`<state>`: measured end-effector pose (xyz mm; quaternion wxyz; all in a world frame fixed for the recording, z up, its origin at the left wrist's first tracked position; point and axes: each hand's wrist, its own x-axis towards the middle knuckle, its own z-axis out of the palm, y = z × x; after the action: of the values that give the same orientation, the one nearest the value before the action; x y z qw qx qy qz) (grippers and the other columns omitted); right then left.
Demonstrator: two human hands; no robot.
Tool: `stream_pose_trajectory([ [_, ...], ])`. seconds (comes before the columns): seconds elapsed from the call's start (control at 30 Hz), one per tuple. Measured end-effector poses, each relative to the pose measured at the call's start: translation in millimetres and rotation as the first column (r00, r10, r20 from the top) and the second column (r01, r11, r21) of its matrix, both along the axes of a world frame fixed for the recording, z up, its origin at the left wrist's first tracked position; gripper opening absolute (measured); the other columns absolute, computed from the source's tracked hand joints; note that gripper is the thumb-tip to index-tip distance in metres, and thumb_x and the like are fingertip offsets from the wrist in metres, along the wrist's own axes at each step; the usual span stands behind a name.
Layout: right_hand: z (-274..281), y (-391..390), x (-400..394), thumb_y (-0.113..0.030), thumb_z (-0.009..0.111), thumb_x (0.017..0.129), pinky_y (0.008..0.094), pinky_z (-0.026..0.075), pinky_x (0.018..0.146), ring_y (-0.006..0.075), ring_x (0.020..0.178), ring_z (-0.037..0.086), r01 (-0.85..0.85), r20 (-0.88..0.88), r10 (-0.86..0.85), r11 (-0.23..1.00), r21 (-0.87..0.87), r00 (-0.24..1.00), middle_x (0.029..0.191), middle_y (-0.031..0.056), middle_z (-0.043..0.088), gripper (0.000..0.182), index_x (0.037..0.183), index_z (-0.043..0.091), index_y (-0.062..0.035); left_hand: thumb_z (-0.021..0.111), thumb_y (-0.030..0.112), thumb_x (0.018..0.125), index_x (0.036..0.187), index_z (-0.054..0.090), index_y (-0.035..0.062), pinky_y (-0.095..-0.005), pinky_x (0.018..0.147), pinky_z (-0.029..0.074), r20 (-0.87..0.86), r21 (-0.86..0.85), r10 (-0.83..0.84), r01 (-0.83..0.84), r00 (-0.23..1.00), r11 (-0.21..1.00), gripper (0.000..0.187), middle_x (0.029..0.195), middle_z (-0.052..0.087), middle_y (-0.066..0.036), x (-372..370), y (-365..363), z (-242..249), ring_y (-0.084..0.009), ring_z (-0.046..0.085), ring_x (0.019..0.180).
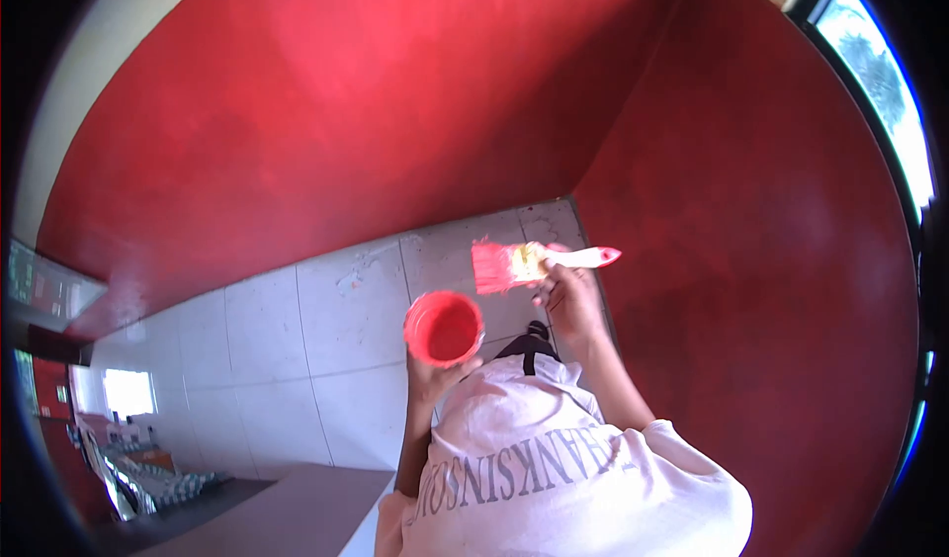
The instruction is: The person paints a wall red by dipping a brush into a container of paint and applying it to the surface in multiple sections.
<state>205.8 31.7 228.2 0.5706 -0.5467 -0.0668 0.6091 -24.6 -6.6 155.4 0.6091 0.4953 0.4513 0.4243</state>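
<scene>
While the person's white shirt (554, 458) fills the nearest part of the view, the left hand (435, 374) cups one red paint pot (444, 328) from below, fingers curled around its base. Just beyond, the right hand (568, 295) pinches one paintbrush (534, 263) by its handle, red bristles pointing left above the pot. Farther off lie grey floor tiles (297, 340) and two red walls (346, 112) meeting in a corner.

Red paint cup (444, 328), red-bristled brush (514, 265) with a white handle, deep red walls (395, 112), pale grey floor tiles (297, 359), white lettered shirt (554, 458)
</scene>
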Motion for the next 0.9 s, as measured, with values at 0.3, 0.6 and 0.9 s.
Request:
stream_pose_trajectory([
  [0.3,127,25,4,0.000,0.066,0.083,0.0265,0.055,0.069,0.0143,0.082,0.065,-0.646,0.757,0.299,0.735,0.206,0.581,0.098,0.0096,0.066,0.022,0.104,0.061,0.0026,0.092,0.018,0.057,0.127,0.043,0.0032,-0.0366,0.092,0.048,0.065,0.179,0.095,-0.105,0.993,0.978,0.086,0.121,0.056,-0.012,54,44,57,-0.0234,0.057,0.111],
  [0.6,104,30,-5,-0.010,0.072,0.072,0.0377,0.054,0.063,0.0282,0.074,0.066,-0.918,0.972,0.215,0.360,-0.168,-0.093,0.076,0.0125,0.067,0.024,0.095,0.066,-0.0063,0.092,0.015,0.055,0.129,0.039,0.0039,-0.0357,0.090,0.050,-0.010,0.175,0.070,-0.067,0.997,0.982,0.091,0.120,0.054,-0.013,79,18,43,-0.0241,0.058,0.109],
  [0.9,84,33,-11,-0.010,0.073,0.073,0.0370,0.053,0.065,0.0270,0.077,0.066,-0.922,0.950,0.303,0.340,-0.186,-0.080,0.081,0.0113,0.068,0.024,0.096,0.067,-0.0058,0.092,0.022,0.055,0.128,0.042,0.0044,-0.0369,0.087,0.050,-0.132,0.210,0.192,-0.162,0.973,0.964,0.090,0.116,0.056,-0.012,71,15,24,-0.0253,0.060,0.105],
])
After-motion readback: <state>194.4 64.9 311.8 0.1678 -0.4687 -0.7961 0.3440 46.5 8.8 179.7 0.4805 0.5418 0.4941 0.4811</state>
